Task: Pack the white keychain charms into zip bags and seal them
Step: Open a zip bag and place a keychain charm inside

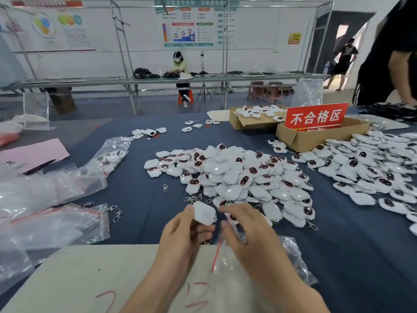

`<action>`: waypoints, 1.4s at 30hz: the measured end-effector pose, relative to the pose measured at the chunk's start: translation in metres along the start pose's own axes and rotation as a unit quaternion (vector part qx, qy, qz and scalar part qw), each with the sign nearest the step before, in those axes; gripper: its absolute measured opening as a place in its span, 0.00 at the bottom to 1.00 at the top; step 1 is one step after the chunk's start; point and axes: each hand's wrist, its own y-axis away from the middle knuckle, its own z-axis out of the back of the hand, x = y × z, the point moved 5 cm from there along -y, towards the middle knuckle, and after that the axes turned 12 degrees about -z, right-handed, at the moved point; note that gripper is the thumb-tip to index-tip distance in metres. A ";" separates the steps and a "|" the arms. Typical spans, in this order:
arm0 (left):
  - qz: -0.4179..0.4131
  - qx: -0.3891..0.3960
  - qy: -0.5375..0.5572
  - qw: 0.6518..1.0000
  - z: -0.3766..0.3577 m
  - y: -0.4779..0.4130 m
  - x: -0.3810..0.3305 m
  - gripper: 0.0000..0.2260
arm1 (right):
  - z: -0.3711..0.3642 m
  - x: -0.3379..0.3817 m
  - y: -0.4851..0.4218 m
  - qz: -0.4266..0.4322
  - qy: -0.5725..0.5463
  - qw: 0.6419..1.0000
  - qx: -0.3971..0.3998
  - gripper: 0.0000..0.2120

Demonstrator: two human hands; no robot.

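Observation:
My left hand [183,231] holds one white keychain charm [204,212] between thumb and fingers, just above the table's near edge. My right hand [244,231] pinches the mouth of a clear zip bag [222,256] with a red seal strip, right beside the charm. A big heap of white charms [234,175] with dark red faces lies just beyond both hands. A second heap [372,168] spreads at the right.
Filled and empty zip bags [56,213] lie at the left. Two cardboard boxes [300,137] with a red sign [316,116] stand at the back right. Loose metal clips [116,213] lie near the bags. A beige board [90,279] covers the near edge. A person [394,53] stands at the right.

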 end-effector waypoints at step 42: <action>-0.142 0.146 -0.175 0.963 -0.003 0.004 0.005 0.16 | -0.026 -0.010 -0.015 -0.271 -0.345 0.885 0.159 0.11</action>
